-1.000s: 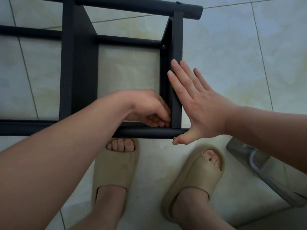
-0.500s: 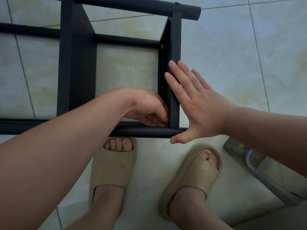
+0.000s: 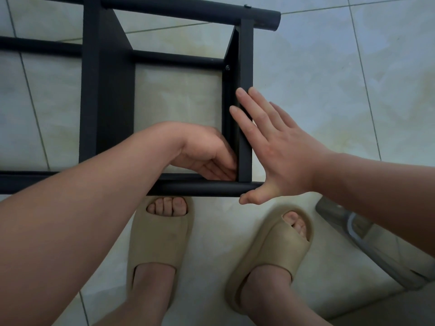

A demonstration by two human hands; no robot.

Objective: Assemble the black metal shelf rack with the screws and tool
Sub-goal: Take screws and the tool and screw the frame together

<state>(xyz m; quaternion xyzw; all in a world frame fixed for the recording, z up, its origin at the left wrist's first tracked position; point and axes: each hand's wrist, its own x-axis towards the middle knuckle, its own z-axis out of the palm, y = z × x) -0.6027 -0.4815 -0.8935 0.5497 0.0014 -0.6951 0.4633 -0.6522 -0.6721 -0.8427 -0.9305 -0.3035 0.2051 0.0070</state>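
Little has shifted since a second ago: both hands keep their places on the black rack (image 3: 107,102), which lies on the tiled floor (image 3: 329,90). Right hand (image 3: 282,156) is flat, fingers straight and together, pressing the outer face of the end bar (image 3: 246,55), thumb spread below the near tube (image 3: 200,188). Just across that bar, left hand (image 3: 204,151) curls its fingers into the inner corner; whether they pinch anything cannot be told. One fitted screw (image 3: 227,67) sits beyond the right fingertips

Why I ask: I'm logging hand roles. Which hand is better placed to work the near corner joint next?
Probably the left hand: its curled fingers sit inside the corner where the end bar meets the near tube. The right hand lies flat against the bar's outside, bracing it.
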